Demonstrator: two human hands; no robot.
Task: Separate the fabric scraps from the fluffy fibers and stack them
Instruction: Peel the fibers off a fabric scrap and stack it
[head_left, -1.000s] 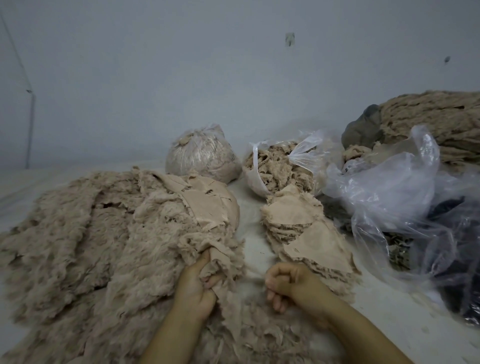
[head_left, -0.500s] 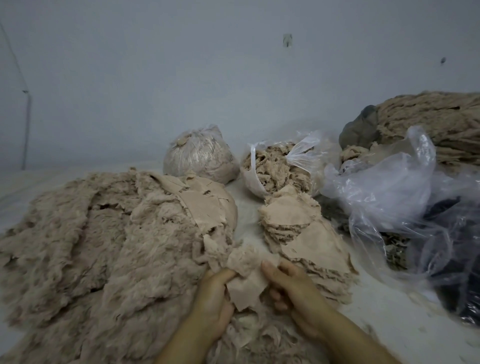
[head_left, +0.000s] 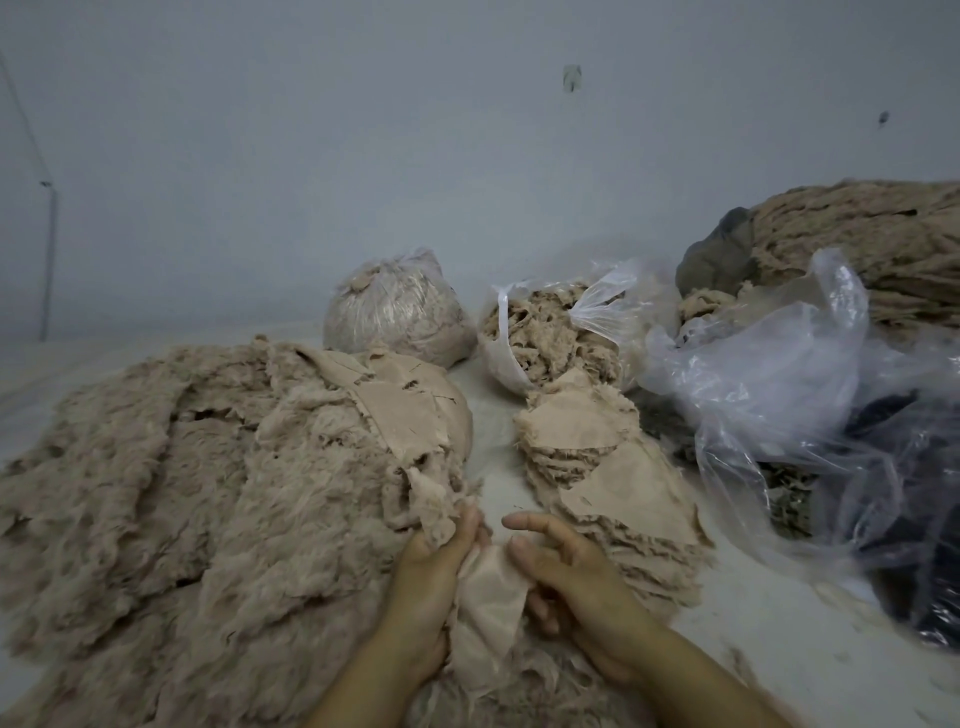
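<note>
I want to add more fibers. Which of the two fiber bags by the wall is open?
The right bag: its mouth gapes, showing loose fibers. The left bag is closed into a tight round bundle.

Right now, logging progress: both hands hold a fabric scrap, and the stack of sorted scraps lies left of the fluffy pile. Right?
Not quite. In the head view the stack of sorted scraps lies right of the fluffy pile. Left hand and right hand do hold a fabric scrap.

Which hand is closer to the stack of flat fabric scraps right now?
Right. The right hand sits just beside the stack of flat fabric scraps, at its near left edge. The left hand is farther left, against the fluffy pile.
</note>
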